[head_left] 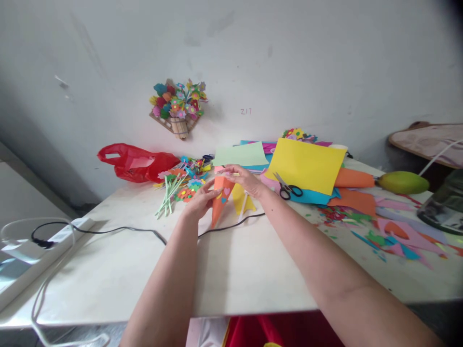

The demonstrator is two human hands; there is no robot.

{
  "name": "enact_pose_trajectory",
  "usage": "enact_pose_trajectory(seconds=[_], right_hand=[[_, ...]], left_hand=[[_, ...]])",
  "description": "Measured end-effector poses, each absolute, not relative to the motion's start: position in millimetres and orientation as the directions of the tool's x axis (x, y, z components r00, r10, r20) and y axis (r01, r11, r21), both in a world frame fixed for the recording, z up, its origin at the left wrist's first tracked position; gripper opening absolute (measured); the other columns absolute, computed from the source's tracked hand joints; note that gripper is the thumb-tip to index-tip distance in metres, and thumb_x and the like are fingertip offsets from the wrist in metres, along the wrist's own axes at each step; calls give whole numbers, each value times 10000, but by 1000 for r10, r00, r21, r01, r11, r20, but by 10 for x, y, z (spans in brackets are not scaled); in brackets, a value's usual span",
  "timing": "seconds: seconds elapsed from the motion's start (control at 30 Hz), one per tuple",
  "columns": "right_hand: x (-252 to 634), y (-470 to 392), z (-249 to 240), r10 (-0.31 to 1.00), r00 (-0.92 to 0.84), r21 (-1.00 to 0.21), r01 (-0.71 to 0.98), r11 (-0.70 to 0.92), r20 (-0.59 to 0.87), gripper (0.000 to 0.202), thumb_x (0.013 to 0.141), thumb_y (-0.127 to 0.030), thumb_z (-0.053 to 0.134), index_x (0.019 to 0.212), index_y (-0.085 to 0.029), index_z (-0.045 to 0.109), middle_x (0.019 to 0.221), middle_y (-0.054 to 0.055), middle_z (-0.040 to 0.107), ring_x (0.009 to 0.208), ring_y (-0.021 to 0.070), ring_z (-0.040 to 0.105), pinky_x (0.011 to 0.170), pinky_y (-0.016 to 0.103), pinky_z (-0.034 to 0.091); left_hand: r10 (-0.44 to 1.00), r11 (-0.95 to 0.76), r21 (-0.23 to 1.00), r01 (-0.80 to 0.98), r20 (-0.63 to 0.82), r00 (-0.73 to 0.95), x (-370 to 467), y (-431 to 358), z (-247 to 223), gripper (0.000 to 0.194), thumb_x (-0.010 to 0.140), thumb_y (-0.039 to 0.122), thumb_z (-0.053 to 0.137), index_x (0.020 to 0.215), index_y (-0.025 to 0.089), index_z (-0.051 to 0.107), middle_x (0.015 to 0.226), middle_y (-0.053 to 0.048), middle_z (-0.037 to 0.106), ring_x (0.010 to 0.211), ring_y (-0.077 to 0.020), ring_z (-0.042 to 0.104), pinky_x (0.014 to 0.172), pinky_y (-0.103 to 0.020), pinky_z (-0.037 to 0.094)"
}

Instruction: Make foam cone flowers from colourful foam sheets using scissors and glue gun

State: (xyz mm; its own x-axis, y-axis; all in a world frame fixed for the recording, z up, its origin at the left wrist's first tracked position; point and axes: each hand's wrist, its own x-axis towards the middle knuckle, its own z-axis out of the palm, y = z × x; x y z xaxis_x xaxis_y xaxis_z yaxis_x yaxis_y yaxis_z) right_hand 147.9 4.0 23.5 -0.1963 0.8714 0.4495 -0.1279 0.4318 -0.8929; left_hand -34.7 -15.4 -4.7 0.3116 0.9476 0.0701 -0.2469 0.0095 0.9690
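Note:
An orange paper cone (217, 206), point down, stands out over the middle of the white table and carries small heart shapes. My left hand (203, 198) is closed on its left side. At the cone's upper edge is my right hand (243, 177), its fingers bent over the rim; whatever they pinch there is too small to make out. Behind the cone lies a yellow paper piece (243, 200) with a white stick on it. Black-handled scissors (285, 188) rest on yellow and blue sheets to the right.
A black cable (133, 229) crosses the table (253, 274). Left of the hands lie pale green strips (168, 195), paper flowers (186, 193) and a red bag (141, 164). Colored sheets (307, 164), paper scraps (394, 241) and a glass jar (444, 202) are on the right.

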Motion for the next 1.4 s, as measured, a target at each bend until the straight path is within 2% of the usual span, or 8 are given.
enact_pose_trajectory(seconds=[0.17, 0.4, 0.53, 0.77, 0.9, 1.0, 1.2, 1.4], right_hand=[[1406, 94, 182, 954, 41, -948, -107, 300, 297, 251, 714, -399, 672, 863, -199, 644, 899, 13, 673, 831, 151, 604, 735, 262, 438], [1195, -45, 60, 941, -314, -991, -77, 110, 129, 244, 589, -326, 801, 652, -167, 627, 540, -12, 610, 503, 119, 549, 499, 233, 405], [1107, -111, -35, 947, -305, -994, -74, 82, 101, 206, 544, -172, 798, 651, -168, 623, 512, -19, 613, 445, 120, 544, 444, 234, 405], [1188, -170, -56, 974, -191, -992, -9, 125, 124, 110, 649, -97, 677, 685, -165, 598, 546, -23, 629, 443, 92, 543, 435, 197, 420], [1286, -194, -25, 963, -228, -988, 19, 151, 143, 70, 746, -93, 596, 738, -157, 571, 597, -30, 622, 441, 55, 506, 448, 170, 398], [1337, -190, -15, 967, -212, -988, 36, 151, 140, 81, 772, -86, 558, 742, -162, 557, 616, -28, 612, 444, 55, 484, 463, 182, 395], [1384, -177, -10, 965, -213, -979, 97, 179, 155, 71, 765, -96, 591, 763, -163, 567, 551, -57, 560, 435, 56, 450, 447, 173, 366], [1405, -173, -20, 949, -263, -960, 174, 222, 172, 116, 766, -121, 593, 878, -150, 606, 650, -36, 618, 409, 36, 406, 410, 168, 315]], left_hand=[[987, -110, 883, -456, 152, 56, -278, -74, -77, 465, 619, 279, 798, 1027, 177, 598, 806, -14, 691, 654, -145, 660, 657, -281, 537], [955, -272, 797, -540, 153, -255, -179, 22, -151, 327, 656, 262, 772, 910, 194, 576, 829, -6, 693, 767, -125, 659, 673, -211, 487], [960, -252, 804, -538, 139, -242, -96, 6, -184, 382, 668, 279, 767, 975, 207, 551, 827, 2, 685, 768, -129, 659, 674, -228, 481], [965, -256, 835, -488, 190, -181, -100, -15, -181, 420, 691, 496, 698, 958, 197, 576, 955, -58, 665, 854, -162, 645, 727, -264, 490], [859, -361, 877, -316, 181, -478, -255, 10, -133, 434, 699, 510, 683, 1004, 216, 592, 1125, -71, 617, 1024, -180, 593, 737, -250, 472], [736, -459, 876, -146, 283, -616, -370, 39, -84, 398, 693, 439, 704, 961, 165, 599, 1039, -82, 641, 969, -164, 598, 704, -225, 451], [796, -463, 880, -106, 360, -486, -452, 10, 3, 510, 613, 425, 758, 991, 139, 570, 772, 5, 626, 398, -23, 413, 367, -191, 262], [938, -337, 934, -120, 322, -127, -536, -66, 15, 712, 545, 396, 813, 1125, 158, 474, 542, 105, 516, 277, -27, 342, 311, -190, 195]])
